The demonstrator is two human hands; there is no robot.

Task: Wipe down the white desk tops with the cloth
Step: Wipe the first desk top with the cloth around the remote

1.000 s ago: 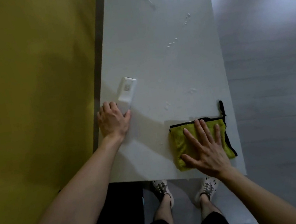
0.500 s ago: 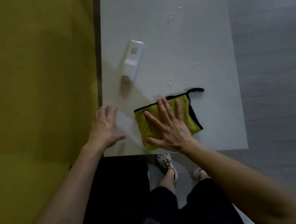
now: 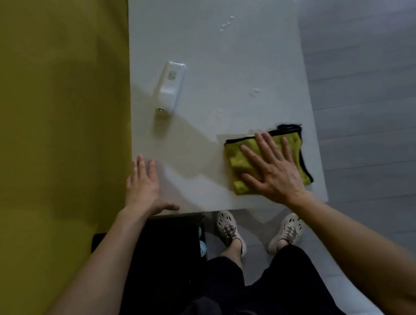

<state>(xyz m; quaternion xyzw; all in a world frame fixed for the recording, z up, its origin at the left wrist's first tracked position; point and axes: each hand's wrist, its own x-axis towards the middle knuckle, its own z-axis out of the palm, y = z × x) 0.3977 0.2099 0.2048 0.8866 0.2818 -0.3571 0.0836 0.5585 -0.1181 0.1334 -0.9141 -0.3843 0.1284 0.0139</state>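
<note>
Your cloth [image 3: 236,161] is yellow-green with black edging, folded to a rough square. It lies flat near the near right corner of the white desk top [image 3: 215,63], with a black loop at its far right corner. The desk top is long and narrow, with water droplets [image 3: 226,24] farther along.

Olive-yellow partition [image 3: 37,113] at left; grey plank floor [image 3: 380,108] at right, brighter toward the top; dark cabinet [image 3: 169,255] below

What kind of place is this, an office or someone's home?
Probably an office or study room, though little shows. A long plain white desk top stands against an olive-yellow partition, a white remote control lies on it, and grey plank flooring runs alongside.
</note>
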